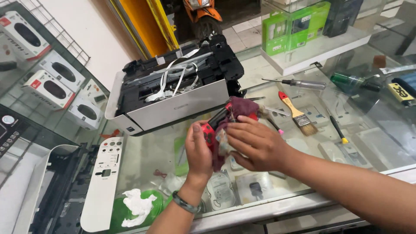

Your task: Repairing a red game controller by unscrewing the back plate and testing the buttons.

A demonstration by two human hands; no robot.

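near, left hand [198, 152] gripping a red-and-black part [215, 124] above the glass counter [277, 208]; right hand [255, 145] pressing a dark red rag [240, 108] on it, fingers probably curled. right, paintbrush [296, 112]. far, opened printer [173, 86], screwdriver [299, 83].

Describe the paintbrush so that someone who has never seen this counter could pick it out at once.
Start at the opened white printer on the glass counter and look right, past the right hand. The paintbrush lies flat there, bristles toward the camera. Its red-and-yellow handle and wide, flat bristle head set it apart from the slim screwdrivers nearby.
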